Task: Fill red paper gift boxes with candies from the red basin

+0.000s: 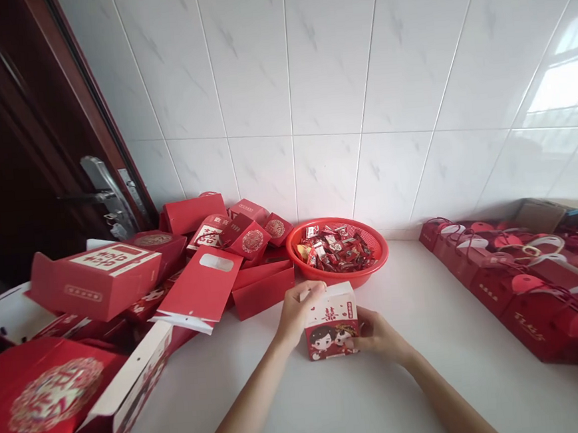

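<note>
A small red and white candy box (330, 330), printed with two cartoon figures and a red character, stands upright on the white tabletop (364, 404). At its upper left edge, my left hand (295, 315) is closed on the box, fingers reaching over the top. My right hand (380, 336) grips the lower right side, with some fingers hidden behind. The top of the box looks unfolded; its inside is out of sight. Just beyond it sits a red plastic basket (379, 263) of wrapped candies (335, 247).
Loose red boxes (204, 283) lie heaped on the left, some tipped over. Rows of red boxes with cord handles (521, 305) line the right side. A tiled wall (318, 74) closes off the back. A dark door with a metal handle (107, 194) is at far left.
</note>
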A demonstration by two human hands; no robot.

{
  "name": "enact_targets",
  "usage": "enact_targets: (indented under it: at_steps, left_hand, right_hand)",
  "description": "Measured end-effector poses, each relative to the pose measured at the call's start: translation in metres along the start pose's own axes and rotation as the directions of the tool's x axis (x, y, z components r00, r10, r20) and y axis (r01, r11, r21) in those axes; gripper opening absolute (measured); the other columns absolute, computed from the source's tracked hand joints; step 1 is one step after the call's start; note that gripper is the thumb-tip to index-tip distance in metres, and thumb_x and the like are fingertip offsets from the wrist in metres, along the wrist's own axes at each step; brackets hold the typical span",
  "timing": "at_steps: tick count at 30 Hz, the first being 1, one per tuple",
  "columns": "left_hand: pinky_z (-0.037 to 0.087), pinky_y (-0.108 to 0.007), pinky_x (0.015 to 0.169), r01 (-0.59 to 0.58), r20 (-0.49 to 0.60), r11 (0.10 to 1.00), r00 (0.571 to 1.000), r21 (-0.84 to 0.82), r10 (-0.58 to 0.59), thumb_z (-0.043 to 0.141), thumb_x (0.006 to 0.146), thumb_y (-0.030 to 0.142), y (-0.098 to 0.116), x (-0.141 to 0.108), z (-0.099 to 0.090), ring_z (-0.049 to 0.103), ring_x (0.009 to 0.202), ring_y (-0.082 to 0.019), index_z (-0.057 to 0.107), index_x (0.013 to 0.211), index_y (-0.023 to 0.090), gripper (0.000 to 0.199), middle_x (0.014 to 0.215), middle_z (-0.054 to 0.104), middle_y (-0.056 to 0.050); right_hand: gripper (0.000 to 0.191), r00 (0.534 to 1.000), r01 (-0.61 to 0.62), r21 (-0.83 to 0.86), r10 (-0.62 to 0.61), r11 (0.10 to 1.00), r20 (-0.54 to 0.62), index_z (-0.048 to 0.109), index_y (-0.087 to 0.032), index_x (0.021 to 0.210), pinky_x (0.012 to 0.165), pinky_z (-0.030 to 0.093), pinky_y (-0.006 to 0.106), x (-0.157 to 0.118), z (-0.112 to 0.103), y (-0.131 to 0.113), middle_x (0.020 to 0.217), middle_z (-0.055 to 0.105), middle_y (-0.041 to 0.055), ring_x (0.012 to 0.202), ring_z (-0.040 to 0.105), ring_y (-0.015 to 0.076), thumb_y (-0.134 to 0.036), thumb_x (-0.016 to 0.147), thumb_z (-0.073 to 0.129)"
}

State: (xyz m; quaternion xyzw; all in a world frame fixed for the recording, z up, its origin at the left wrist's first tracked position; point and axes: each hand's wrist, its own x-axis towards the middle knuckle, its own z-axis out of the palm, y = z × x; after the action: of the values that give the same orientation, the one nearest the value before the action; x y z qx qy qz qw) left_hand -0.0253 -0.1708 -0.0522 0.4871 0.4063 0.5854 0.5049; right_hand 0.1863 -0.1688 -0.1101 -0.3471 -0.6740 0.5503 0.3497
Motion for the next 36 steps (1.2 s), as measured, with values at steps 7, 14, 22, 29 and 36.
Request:
enact_targets:
  at_steps: [7, 14, 22, 29, 36]
  left_hand:
    - [0.045, -0.027, 0.067, 0.016, 0.156, 1.000, 0.988, -0.026, -0.012, 0.078, 0.070, 0.054, -0.011, -0.003, -0.003, 0.060, 0.069, -0.017, 0.073, 0.087, 0.018, 0.040, 0.087, 0.072, -0.004]
    - [0.045, -0.030, 0.074, -0.005, 0.156, 0.996, 0.988, -0.092, 0.019, 0.063, 0.081, 0.057, -0.017, -0.001, -0.005, 0.061, 0.078, -0.022, 0.076, 0.082, 0.018, 0.041, 0.089, 0.072, -0.007]
    - [0.041, -0.029, 0.071, 0.027, 0.177, 0.988, 0.984, -0.151, 0.000, 0.062, 0.080, 0.055, -0.018, -0.001, -0.003, 0.057, 0.073, -0.020, 0.075, 0.081, 0.017, 0.040, 0.082, 0.069, -0.005]
    - [0.045, -0.033, 0.076, 0.074, 0.133, 0.975, 0.990, -0.208, -0.047, 0.058, 0.083, 0.058, -0.023, -0.001, -0.001, 0.061, 0.075, -0.023, 0.074, 0.081, 0.017, 0.044, 0.087, 0.072, -0.008]
    - [0.047, -0.033, 0.078, 0.082, 0.110, 0.976, 0.992, -0.202, -0.061, 0.059, 0.082, 0.058, -0.023, -0.001, -0.001, 0.064, 0.080, -0.025, 0.076, 0.080, 0.018, 0.043, 0.091, 0.074, -0.009]
  right_hand:
    - [0.054, 1.000, 0.006, 0.136, -0.007, 0.991, 0.006, 0.069, -0.017, 0.115, 0.089, 0.056, 0.044, -0.003, 0.010, 0.003, 0.111, 0.075, 0.0101, 0.102, 0.070, 0.0315, -0.042, 0.070, 0.088]
    - [0.056, 0.997, -0.015, 0.096, 0.022, 0.995, -0.068, 0.070, -0.019, 0.112, 0.089, 0.056, 0.048, -0.007, 0.016, 0.004, 0.106, 0.076, 0.0097, 0.102, 0.070, 0.0352, -0.049, 0.068, 0.087]
    - [0.054, 0.996, -0.023, 0.074, 0.030, 0.997, -0.089, 0.069, -0.019, 0.112, 0.089, 0.055, 0.049, -0.009, 0.016, 0.011, 0.106, 0.075, 0.0120, 0.101, 0.069, 0.0361, -0.051, 0.071, 0.084]
    - [0.055, 0.995, -0.038, 0.056, 0.043, 0.998, -0.086, 0.069, -0.019, 0.112, 0.086, 0.055, 0.047, -0.011, 0.014, 0.015, 0.107, 0.074, 0.0122, 0.100, 0.068, 0.0359, -0.052, 0.071, 0.084]
    - [0.056, 0.993, -0.044, 0.021, 0.046, 0.999, -0.107, 0.070, -0.019, 0.113, 0.088, 0.055, 0.049, -0.010, 0.014, 0.007, 0.108, 0.074, 0.0122, 0.099, 0.068, 0.0362, -0.052, 0.070, 0.085]
